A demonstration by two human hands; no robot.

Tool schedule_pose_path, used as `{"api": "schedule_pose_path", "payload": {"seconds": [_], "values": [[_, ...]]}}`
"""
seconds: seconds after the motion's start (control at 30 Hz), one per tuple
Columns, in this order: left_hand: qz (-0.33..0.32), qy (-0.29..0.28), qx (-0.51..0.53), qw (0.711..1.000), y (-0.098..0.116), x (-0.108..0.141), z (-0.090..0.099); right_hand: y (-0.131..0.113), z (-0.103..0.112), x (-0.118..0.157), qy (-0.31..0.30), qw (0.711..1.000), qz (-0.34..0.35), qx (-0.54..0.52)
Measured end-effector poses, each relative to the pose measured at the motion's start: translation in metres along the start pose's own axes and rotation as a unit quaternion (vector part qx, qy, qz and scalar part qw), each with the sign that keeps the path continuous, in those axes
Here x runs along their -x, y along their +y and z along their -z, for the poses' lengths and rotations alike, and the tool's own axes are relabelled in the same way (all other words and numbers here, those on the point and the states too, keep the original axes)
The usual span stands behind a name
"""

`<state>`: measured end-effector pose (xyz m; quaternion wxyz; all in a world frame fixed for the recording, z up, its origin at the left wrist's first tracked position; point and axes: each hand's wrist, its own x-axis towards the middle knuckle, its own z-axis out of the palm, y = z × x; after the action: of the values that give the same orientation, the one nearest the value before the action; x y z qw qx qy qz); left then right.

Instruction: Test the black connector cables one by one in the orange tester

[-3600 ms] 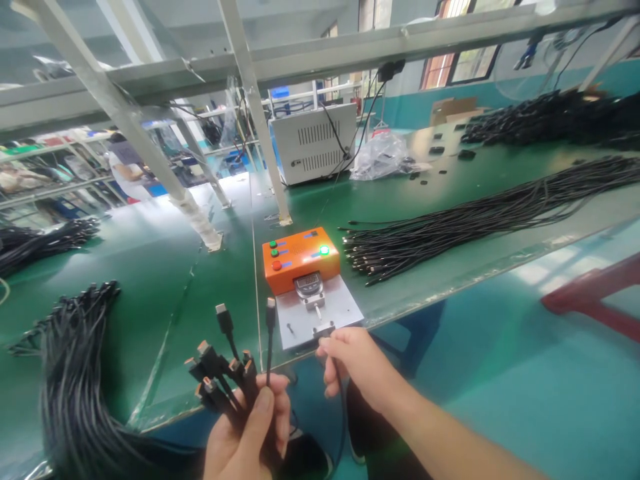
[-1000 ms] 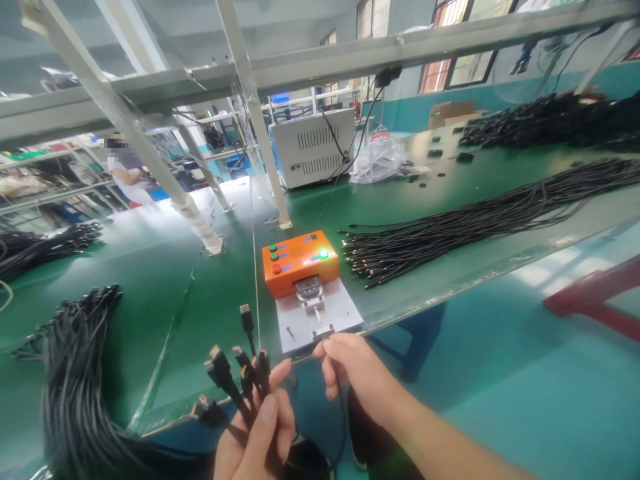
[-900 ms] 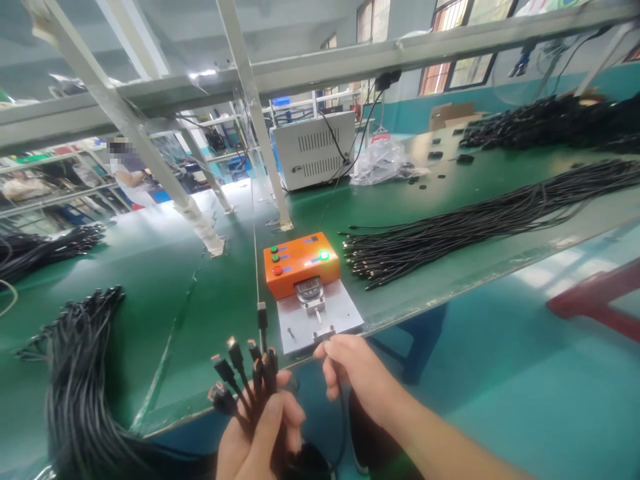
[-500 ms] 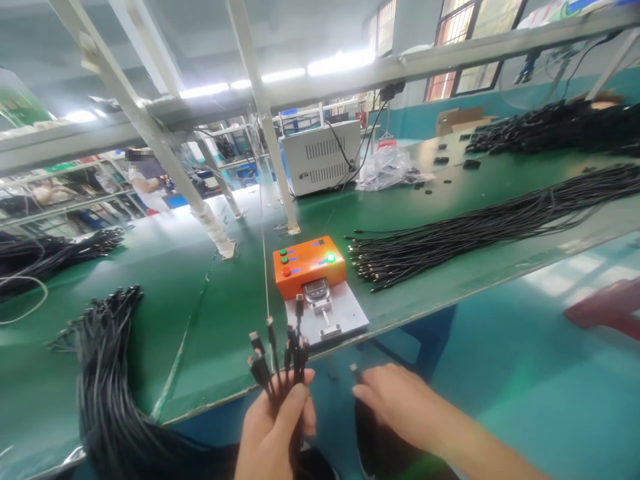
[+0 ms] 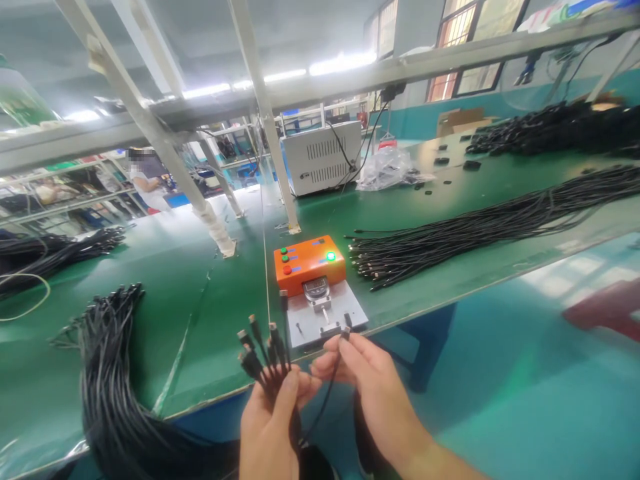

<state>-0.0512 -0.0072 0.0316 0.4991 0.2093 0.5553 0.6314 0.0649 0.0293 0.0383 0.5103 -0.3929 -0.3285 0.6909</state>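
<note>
My left hand [image 5: 277, 407] is closed round several black USB cables [image 5: 270, 350], their plugs fanned out above the fingers. Close beside it, my right hand [image 5: 367, 373] pinches one black cable [image 5: 327, 400] near its metal-tipped plug [image 5: 345, 331]. That plug is at the front edge of the orange tester [image 5: 307, 260], just short of the metal clamp block on its silver base plate [image 5: 300, 327]. A green lamp [image 5: 331, 256] glows on the tester, and a small round gauge [image 5: 316, 288] sits at its front.
A thick bundle of black cables [image 5: 107, 360] hangs over the table edge at left. Another bundle [image 5: 450, 240] lies right of the tester. Behind stand a grey metal box [image 5: 323, 157], a clear plastic bag [image 5: 385, 167] and white frame posts [image 5: 270, 127]. A person [image 5: 145, 180] is at far left.
My right hand has moved left and up to the tester's front edge with a cable plug, closer to my left hand. The cables in my left hand have shifted slightly left.
</note>
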Motion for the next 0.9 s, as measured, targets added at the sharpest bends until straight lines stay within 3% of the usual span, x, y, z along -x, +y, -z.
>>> {"api": "schedule_pose_path", "payload": {"seconds": [0.13, 0.23, 0.37, 0.9], "values": [[-0.034, 0.053, 0.024, 0.998, 0.010, 0.001, 0.004, 0.008, 0.021, -0.018, -0.032, 0.993, -0.101, -0.055], [-0.055, 0.036, 0.024, 0.998, 0.016, 0.000, 0.006, 0.012, 0.029, -0.026, -0.054, 0.987, -0.145, -0.049], [-0.075, -0.004, 0.001, 0.997, 0.016, -0.002, 0.007, 0.013, 0.027, -0.028, -0.067, 0.986, -0.147, -0.039], [-0.068, 0.007, -0.023, 0.997, 0.012, 0.000, 0.002, 0.015, 0.017, -0.037, -0.046, 0.989, -0.140, -0.028]]}}
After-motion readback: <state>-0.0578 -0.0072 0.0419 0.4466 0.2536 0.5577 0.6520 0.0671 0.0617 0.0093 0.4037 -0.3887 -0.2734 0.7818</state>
